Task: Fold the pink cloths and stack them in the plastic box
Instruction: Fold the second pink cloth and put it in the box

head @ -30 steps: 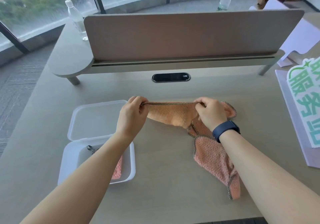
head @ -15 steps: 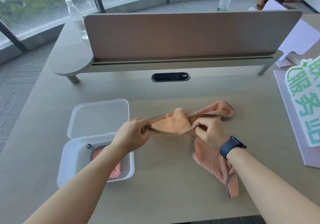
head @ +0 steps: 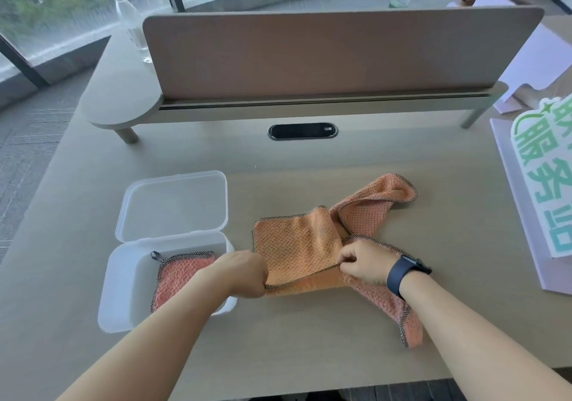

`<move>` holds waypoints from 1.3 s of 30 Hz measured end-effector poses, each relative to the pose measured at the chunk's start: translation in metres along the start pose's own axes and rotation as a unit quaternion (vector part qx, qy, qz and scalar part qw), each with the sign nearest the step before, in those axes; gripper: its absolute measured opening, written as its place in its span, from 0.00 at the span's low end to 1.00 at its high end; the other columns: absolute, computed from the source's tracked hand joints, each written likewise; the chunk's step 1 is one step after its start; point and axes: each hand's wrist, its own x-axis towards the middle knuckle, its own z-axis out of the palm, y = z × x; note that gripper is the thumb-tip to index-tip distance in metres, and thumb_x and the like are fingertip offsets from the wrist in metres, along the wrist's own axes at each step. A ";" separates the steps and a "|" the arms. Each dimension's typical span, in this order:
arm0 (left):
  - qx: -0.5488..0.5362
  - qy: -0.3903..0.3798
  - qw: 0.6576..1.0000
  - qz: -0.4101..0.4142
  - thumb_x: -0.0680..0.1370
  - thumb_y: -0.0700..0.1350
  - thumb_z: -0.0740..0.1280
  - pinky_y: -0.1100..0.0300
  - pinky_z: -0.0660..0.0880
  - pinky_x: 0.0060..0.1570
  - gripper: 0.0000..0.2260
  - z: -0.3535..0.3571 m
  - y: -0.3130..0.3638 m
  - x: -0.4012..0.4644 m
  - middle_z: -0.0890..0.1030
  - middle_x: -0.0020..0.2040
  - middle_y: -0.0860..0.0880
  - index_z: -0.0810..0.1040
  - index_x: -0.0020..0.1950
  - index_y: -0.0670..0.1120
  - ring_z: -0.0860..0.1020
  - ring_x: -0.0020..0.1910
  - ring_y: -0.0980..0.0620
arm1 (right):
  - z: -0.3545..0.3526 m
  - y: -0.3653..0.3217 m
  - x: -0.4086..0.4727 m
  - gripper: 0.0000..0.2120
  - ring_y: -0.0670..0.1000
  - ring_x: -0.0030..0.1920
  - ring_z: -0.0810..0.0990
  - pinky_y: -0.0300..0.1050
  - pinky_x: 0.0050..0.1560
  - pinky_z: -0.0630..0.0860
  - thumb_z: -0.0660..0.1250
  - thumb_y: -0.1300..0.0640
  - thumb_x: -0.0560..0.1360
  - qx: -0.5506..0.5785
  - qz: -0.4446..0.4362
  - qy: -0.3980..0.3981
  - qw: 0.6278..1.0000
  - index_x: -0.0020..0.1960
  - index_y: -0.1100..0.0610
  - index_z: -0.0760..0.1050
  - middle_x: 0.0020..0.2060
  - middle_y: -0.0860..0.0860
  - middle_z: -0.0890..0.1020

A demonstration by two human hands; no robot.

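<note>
Head view: both hands pinching cloth.

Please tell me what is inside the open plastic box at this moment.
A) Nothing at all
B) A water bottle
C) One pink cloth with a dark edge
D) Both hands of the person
C: a pink cloth with dark edging and a small loop lies in the plastic box, while both hands work on the orange-pink cloth on the desk beside it.
</note>
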 end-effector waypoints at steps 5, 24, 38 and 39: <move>-0.016 0.015 0.999 -0.028 0.68 0.45 0.60 0.60 0.63 0.28 0.05 -0.007 -0.007 0.002 0.74 0.33 0.48 0.72 0.35 0.45 0.71 0.33 0.48 | -0.016 -0.005 0.007 0.05 0.46 0.33 0.79 0.42 0.39 0.76 0.68 0.56 0.73 0.031 -0.018 0.103 0.994 0.41 0.47 0.79 0.31 0.44 0.81; -0.274 0.180 0.940 -0.096 0.72 0.45 0.64 0.59 0.67 0.32 0.06 -0.026 -0.030 0.009 0.78 0.33 0.49 0.77 0.36 0.47 0.72 0.33 0.49 | -0.023 -0.009 0.019 0.07 0.48 0.34 0.80 0.48 0.42 0.78 0.68 0.59 0.74 0.092 -0.011 0.208 0.974 0.40 0.49 0.78 0.30 0.44 0.80; -0.725 0.231 0.642 0.092 0.69 0.38 0.63 0.57 0.80 0.36 0.06 -0.082 -0.036 -0.001 0.81 0.36 0.44 0.79 0.40 0.38 0.80 0.34 0.49 | -0.088 -0.046 0.005 0.05 0.49 0.25 0.62 0.37 0.24 0.59 0.63 0.64 0.67 0.342 -0.165 0.315 0.870 0.35 0.58 0.75 0.23 0.52 0.67; -0.721 0.224 0.650 0.079 0.68 0.38 0.63 0.56 0.80 0.34 0.06 -0.078 -0.036 -0.001 0.80 0.35 0.43 0.78 0.40 0.38 0.79 0.32 0.48 | -0.085 -0.045 0.005 0.04 0.50 0.25 0.62 0.37 0.25 0.58 0.63 0.64 0.67 0.337 -0.161 0.297 0.879 0.34 0.59 0.75 0.23 0.52 0.67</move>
